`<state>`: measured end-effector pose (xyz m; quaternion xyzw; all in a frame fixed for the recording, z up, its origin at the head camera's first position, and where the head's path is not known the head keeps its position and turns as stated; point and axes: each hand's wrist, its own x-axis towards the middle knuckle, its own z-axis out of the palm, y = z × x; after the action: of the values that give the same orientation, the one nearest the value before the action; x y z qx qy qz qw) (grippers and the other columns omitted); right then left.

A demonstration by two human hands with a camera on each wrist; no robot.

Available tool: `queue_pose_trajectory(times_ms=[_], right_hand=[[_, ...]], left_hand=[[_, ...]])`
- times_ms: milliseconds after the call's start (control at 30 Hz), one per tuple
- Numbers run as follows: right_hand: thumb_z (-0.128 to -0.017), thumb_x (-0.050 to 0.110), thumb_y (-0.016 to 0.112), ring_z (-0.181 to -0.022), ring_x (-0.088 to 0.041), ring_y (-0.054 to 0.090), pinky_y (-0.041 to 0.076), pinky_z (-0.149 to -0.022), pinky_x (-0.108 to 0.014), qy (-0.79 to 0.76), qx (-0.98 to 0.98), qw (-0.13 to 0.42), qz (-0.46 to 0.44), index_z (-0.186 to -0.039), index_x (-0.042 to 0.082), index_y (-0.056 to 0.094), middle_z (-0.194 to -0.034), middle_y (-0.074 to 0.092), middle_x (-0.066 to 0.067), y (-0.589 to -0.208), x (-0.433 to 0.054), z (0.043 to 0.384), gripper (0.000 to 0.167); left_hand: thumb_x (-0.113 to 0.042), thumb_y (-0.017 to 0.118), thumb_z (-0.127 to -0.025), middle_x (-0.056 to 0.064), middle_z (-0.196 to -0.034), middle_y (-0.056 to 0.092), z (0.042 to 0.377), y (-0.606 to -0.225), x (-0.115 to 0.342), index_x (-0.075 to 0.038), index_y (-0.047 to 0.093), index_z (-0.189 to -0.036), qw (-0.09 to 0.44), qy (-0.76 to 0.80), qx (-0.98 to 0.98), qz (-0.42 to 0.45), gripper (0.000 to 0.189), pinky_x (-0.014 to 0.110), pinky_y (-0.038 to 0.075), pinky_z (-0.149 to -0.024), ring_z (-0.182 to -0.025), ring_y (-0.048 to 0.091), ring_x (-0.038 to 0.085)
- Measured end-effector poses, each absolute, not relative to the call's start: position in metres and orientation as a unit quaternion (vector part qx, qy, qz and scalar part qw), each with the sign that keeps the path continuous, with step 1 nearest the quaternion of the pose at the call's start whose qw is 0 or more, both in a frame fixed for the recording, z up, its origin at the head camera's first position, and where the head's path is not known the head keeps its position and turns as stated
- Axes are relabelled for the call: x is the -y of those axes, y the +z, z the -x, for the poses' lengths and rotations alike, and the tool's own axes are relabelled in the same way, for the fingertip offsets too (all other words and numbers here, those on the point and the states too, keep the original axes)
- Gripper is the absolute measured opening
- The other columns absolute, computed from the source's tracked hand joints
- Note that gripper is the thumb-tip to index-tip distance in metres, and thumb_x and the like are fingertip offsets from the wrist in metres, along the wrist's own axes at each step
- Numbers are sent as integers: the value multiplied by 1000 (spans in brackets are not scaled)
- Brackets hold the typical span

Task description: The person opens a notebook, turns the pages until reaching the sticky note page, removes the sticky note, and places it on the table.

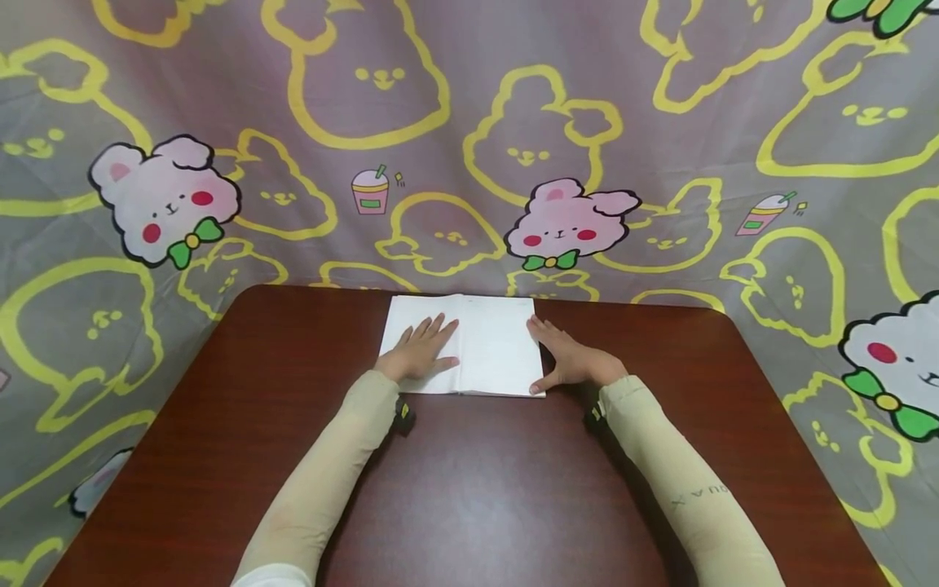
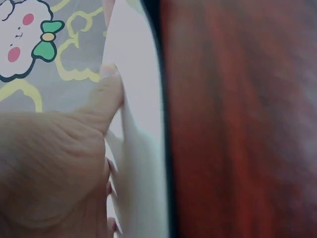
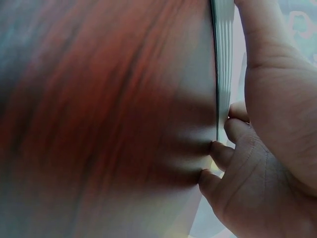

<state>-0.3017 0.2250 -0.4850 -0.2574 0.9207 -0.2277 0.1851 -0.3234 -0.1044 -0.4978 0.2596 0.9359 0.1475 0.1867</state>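
An open book [image 1: 501, 350] with white, nearly blank pages lies on the table, its spine fold running front to back. Flat across the left page rests my left hand [image 1: 420, 352], fingers spread and thumb pointing toward the fold. The left wrist view shows that thumb [image 2: 106, 96] on the page above the book's dark lower cover edge. At the book's right edge is my right hand [image 1: 575, 357]; its thumb touches the near right corner and its fingertips are by the edge farther up. In the right wrist view the stacked pages [image 3: 225, 54] show beside the fingers [image 3: 223, 154].
The dark reddish-brown wooden table [image 1: 469, 489] has rounded far corners. A grey curtain [image 1: 440, 73] with yellow outlines and cartoon rabbits hangs close behind it and along both sides. Dark wrist cameras sit under both pale sleeves [image 1: 330, 465].
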Motion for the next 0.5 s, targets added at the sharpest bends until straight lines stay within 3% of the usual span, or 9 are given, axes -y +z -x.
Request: queue_pose_trajectory(times_ms=[500], right_hand=[[-73,45,90,-157,-41,-3,4,-123,-63,-243,-918,193,247,-162,0,2,-170,-4,-19,-486,-226,302,134]], left_hand=[[-51,47,-105,15,-171,1,319,-484,100,-17,10,-165,177,122,-943,-256,79,61,7,-125,-157,5,39]])
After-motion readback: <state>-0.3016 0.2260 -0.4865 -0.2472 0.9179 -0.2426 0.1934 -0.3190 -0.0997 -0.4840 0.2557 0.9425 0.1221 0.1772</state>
